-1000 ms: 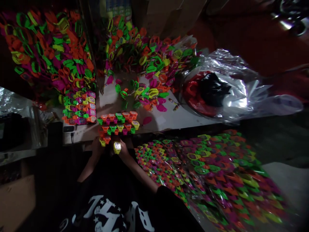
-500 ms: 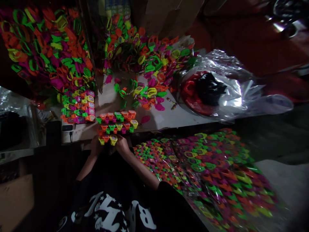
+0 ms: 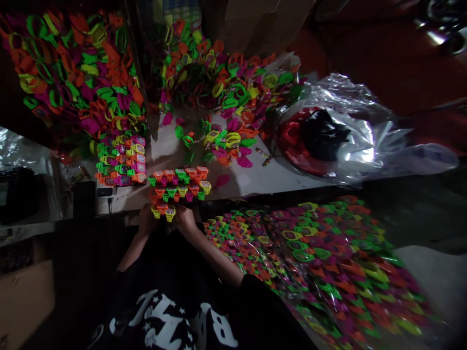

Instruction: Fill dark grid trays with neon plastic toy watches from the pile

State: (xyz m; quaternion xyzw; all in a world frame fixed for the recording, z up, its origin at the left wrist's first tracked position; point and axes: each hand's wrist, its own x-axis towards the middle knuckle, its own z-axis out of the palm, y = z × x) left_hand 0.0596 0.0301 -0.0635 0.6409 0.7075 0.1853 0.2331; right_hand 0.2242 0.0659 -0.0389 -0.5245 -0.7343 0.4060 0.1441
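Observation:
Bright plastic toy watches (image 3: 182, 189) stand in a tight stepped block at the table's near edge, faces toward me. At the block's front, a yellow toy watch (image 3: 170, 212) with a pale face sits beside my right hand (image 3: 185, 219), whose curled fingers hold it at its right side. My left hand (image 3: 146, 218) is at the left end of the same short front row, next to another yellow watch (image 3: 156, 212). Its fingers are dark and mostly hidden. A second neat block of watches (image 3: 122, 160) stands to the left.
Loose toy watches (image 3: 226, 90) are heaped at the back of the white table (image 3: 280, 177), with another heap (image 3: 76, 73) at upper left. A clear plastic bag (image 3: 365, 141) covers a red container at right. Bagged watches (image 3: 328, 253) lie below right. A black device (image 3: 104, 192) with a cable rests left.
The view has shifted slightly, so the scene sits a little further right. The front yellow watch by my right hand has moved slightly left, closer to its neighbour. Both hands remain in place.

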